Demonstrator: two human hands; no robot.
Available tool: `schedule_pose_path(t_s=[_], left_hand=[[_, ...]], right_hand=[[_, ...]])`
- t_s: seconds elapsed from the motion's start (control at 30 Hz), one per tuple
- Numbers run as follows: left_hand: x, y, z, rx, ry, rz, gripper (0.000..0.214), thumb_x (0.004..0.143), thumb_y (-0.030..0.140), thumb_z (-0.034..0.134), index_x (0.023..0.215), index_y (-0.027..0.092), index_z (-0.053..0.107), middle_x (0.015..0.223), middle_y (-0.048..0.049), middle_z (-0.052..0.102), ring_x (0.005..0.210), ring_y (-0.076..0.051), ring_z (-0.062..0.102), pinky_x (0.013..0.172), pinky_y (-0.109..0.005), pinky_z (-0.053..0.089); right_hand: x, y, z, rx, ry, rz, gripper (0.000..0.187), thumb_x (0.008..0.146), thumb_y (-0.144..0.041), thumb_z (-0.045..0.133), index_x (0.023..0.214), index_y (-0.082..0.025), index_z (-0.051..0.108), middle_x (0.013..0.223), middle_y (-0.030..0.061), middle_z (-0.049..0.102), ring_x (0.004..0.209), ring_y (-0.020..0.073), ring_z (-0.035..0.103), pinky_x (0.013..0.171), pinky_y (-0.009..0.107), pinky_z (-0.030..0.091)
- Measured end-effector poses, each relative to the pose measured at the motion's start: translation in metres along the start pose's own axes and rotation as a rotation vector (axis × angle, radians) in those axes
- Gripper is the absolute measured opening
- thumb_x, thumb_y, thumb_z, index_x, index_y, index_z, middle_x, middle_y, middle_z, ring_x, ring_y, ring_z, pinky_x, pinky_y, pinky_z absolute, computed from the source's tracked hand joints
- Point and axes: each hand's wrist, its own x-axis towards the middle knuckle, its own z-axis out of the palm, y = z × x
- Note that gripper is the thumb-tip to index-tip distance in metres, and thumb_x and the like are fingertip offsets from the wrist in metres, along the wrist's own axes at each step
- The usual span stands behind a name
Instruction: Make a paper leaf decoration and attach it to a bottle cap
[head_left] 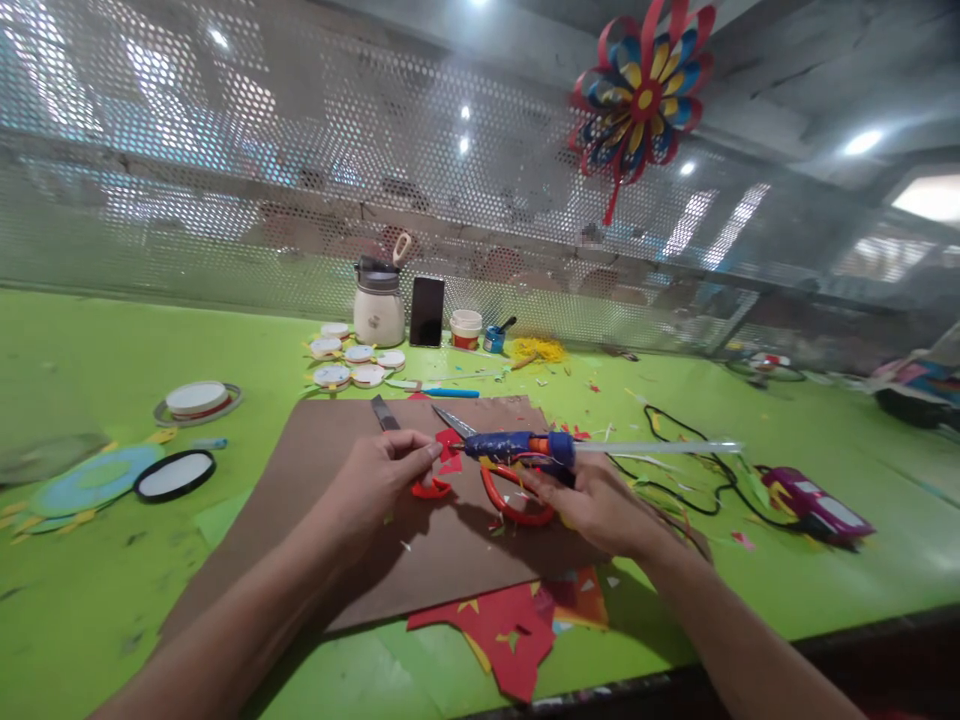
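My right hand [600, 500] grips a blue hot glue gun [499, 445], a clear glue stick [660, 448] jutting from its back. Its nozzle points left, right at the fingertips of my left hand [390, 465]. That hand is closed in a pinch; what lies between thumb and finger is too small to make out. Red paper bits [450, 462] show beside the fingertips, and a curved red piece [432, 489] lies just below. Under the glue gun rest scissors with red handles [517, 510]. A grey blade [385, 412] sticks out beyond my left hand. Everything is over a brown board [360, 590].
Red paper cutouts [502, 635] lie at the front edge. The purple device [821, 505] with black cord sits right. Further back stand a white jug [379, 312], phone [427, 312] and small pots [466, 328]. White discs [330, 376] and a black-rimmed disc [176, 476] are left.
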Motion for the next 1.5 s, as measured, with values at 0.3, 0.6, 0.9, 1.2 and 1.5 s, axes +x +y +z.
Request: schedule_pose_path(t_s=[0.3,0.6,0.9,1.2,1.5], left_hand=[[0.002,0.000,-0.003,0.006,0.027,0.022,0.030,0.066,0.043,0.073,0.072,0.018,0.058,0.051,-0.0002,0.058,0.040,-0.019,0.058,0.034,-0.026,0.043],[0.004,0.003,-0.010,-0.063,0.007,0.051,0.020,0.068,0.030,0.073,0.071,0.015,0.060,0.052,0.0020,0.054,0.042,-0.009,0.051,0.043,-0.020,0.042],[0.011,-0.004,-0.012,-0.110,-0.013,0.089,0.017,0.070,0.023,0.071,0.070,0.012,0.059,0.053,0.0022,0.052,0.042,-0.003,0.033,0.039,-0.013,0.020],[0.010,0.003,-0.016,-0.273,-0.049,0.086,0.020,0.070,0.022,0.069,0.065,0.014,0.053,0.052,0.0037,0.049,0.040,-0.002,0.029,0.037,-0.013,0.016],[0.003,0.007,-0.012,-0.418,-0.084,0.163,0.018,0.071,0.020,0.068,0.069,0.016,0.050,0.053,0.0058,0.047,0.040,-0.003,0.031,0.037,-0.015,0.021]], right_hand=[[0.003,-0.005,-0.003,0.037,0.032,-0.022,0.035,0.087,-0.043,0.053,0.101,-0.017,0.071,0.078,0.0035,0.070,0.071,0.0208,0.061,0.064,0.030,0.048],[0.031,0.039,-0.007,-0.296,0.299,-0.059,0.036,0.089,-0.042,0.049,0.107,-0.017,0.068,0.093,0.0100,0.072,0.080,0.0252,0.065,0.073,0.034,0.049],[0.072,0.084,-0.033,-0.551,0.163,0.006,0.028,0.070,-0.020,0.069,0.098,-0.016,0.073,0.095,0.0096,0.071,0.087,0.0238,0.063,0.078,0.030,0.047],[0.062,0.034,-0.032,-0.460,0.213,-0.121,0.030,0.077,-0.010,0.058,0.105,-0.011,0.069,0.112,0.0157,0.067,0.108,0.0265,0.059,0.098,0.043,0.041],[0.030,-0.053,0.082,0.511,-0.199,-0.013,0.019,0.082,-0.033,0.061,0.089,-0.016,0.067,0.083,0.0039,0.068,0.067,0.0145,0.062,0.065,0.030,0.051]])
